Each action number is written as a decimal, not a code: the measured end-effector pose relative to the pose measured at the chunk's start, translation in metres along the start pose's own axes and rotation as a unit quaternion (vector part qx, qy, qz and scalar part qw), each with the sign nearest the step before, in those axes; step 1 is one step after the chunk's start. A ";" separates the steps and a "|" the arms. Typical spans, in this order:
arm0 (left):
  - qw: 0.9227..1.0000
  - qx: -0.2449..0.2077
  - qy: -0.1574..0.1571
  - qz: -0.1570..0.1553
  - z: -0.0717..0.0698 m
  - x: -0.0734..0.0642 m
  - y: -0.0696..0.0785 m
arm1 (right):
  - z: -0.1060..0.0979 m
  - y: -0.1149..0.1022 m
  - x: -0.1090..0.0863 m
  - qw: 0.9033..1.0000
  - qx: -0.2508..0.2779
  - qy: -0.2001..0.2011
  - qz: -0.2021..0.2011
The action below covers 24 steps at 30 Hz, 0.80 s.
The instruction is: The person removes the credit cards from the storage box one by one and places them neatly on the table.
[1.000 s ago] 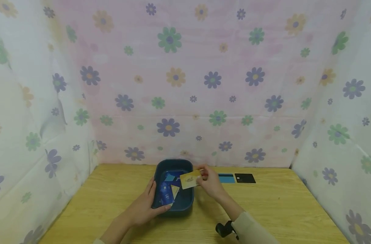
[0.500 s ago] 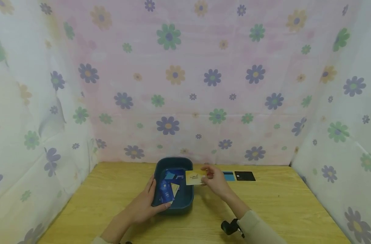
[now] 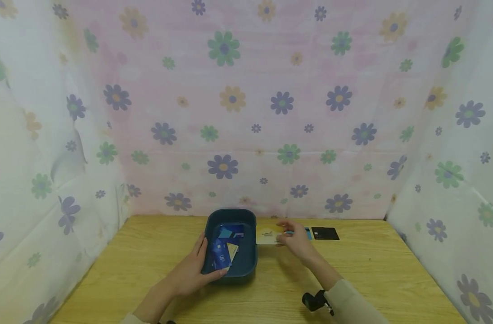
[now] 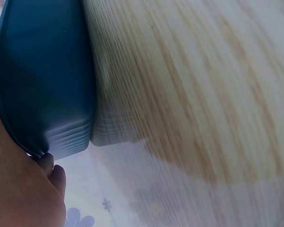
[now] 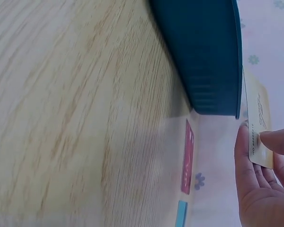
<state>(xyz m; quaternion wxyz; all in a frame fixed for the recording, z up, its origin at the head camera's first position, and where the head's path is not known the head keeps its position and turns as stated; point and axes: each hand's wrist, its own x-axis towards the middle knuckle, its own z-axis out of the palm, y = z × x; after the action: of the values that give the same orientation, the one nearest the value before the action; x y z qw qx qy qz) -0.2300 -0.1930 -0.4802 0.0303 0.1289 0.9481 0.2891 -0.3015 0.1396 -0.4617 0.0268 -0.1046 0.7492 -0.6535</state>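
Observation:
A dark blue plastic bin (image 3: 248, 265) stands on the wooden table, with several cards inside, among them a blue VIP card (image 3: 221, 256) and a yellowish card (image 3: 232, 249). My left hand (image 3: 187, 272) grips its left side, thumb over the near rim; the left wrist view shows fingers at the bin's edge. Between thumb and fingers, my right hand (image 3: 299, 243) pinches a gold-and-white card (image 5: 257, 111) by one end. That card is raised above the table, just right of the bin's rim. Below it, in the right wrist view, lies a red card (image 5: 187, 158).
On the table's back right lie a black card (image 3: 325, 233) and a light blue card (image 3: 309, 233), partly hidden by my right hand. Flower-printed cloth (image 3: 250, 112) walls the table's back and both sides. A black device (image 3: 315, 300) is at my right wrist.
My right hand has carried the gold-and-white card rightward, from over the bin to beyond its right rim. My left hand has stayed on the bin.

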 end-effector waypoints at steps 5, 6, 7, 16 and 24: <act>1.000 -0.001 0.000 -0.005 -0.001 0.001 0.000 | -0.005 0.002 0.001 1.000 -0.010 0.019 0.013; 1.000 0.000 -0.001 -0.005 -0.001 0.001 0.000 | -0.005 0.002 0.001 1.000 -0.015 0.021 0.015; 1.000 0.000 -0.002 -0.006 -0.001 0.000 0.000 | -0.005 0.003 0.001 0.999 -0.018 0.023 0.019; 1.000 0.008 -0.003 -0.014 0.002 0.002 -0.003 | -0.005 0.014 0.000 0.996 -0.086 0.020 0.027; 1.000 0.009 -0.001 -0.013 0.002 0.000 -0.002 | -0.006 0.023 0.000 0.987 -0.154 0.013 0.033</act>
<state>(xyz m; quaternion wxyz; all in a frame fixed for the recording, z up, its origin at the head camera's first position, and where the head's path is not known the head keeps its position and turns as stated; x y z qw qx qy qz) -0.2306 -0.1934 -0.4829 0.0339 0.1171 0.9521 0.2804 -0.3051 0.1486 -0.4832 0.0221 -0.0739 0.8443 -0.5303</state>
